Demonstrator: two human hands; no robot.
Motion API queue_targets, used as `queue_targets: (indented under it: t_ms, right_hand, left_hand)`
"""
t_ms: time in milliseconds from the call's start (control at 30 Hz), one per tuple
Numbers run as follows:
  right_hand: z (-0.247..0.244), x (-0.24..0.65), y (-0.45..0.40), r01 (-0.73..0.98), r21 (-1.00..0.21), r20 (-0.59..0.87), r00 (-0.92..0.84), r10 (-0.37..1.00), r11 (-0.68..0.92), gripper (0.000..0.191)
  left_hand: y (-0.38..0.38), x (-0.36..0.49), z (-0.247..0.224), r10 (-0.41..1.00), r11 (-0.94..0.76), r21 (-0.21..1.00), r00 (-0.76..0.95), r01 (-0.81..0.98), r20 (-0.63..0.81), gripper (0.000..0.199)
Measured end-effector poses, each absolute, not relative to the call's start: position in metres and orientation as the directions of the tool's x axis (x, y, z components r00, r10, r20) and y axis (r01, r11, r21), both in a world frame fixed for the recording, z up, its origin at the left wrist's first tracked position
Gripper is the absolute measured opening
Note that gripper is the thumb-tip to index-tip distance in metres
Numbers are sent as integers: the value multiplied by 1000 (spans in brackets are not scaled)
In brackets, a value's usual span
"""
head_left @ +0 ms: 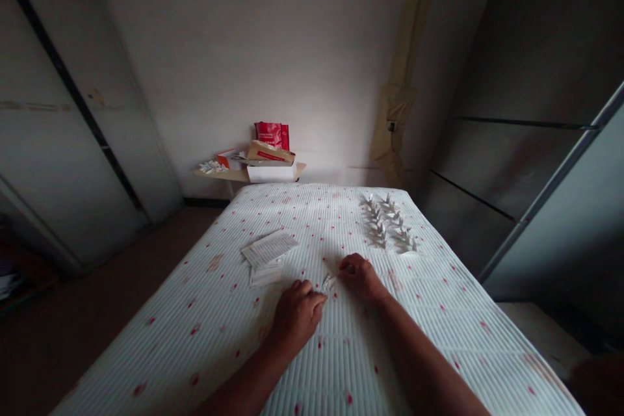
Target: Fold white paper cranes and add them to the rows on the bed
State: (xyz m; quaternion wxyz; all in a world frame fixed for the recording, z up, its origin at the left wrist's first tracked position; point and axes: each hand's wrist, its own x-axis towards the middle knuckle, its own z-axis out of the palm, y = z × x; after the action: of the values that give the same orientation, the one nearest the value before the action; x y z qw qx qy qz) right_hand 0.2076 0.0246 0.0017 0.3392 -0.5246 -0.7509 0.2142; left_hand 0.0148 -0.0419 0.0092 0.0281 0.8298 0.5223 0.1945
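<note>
Between my two hands is a small folded paper crane point(328, 283), pale and partly covered by fingers. My left hand point(298, 309) is closed, its thumb and fingers pinching the crane's near left side. From the right, my right hand point(361, 278) pinches the crane's other side with curled fingertips. Left of the hands lie printed paper sheets point(270, 247), stacked unevenly on the bed. Beyond my right hand stand several finished-looking paper cranes point(377, 224) in two rows.
The hands are over a bed with a ribbed white cover point(195, 299) dotted with red. Past its far edge, a small shelf point(229, 175) holds a white box point(271, 173), a red bag point(271, 134) and more folded paper point(212, 167). Dark cabinets point(487, 162) flank the right.
</note>
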Motion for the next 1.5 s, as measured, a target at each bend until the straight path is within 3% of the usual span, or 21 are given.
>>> queue_targets:
  t_ms: [200,400,800,1300,1500]
  right_hand:
    - [8,214,12,525,-634,283,-525,803,567,18]
    - [14,206,12,624,-550,203,-545,814,555,17]
    - [24,199,21,642,-439,133,-645,752,628,15]
    - [12,201,24,555,-660,275,-449,850,506,11]
    - [20,192,11,632,-643,175,-429,886,433,14]
  left_hand:
    - [-37,11,3,876,-471,385,372,793,307,22]
    - [-38,10,4,877,-470,387,370,793,307,18]
    - [-38,11,5,870,-483,341,395,807,296,19]
    - [-40,13,7,869,-483,312,404,818,286,23]
    - [-42,13,10,862,-493,271,423,827,278,23]
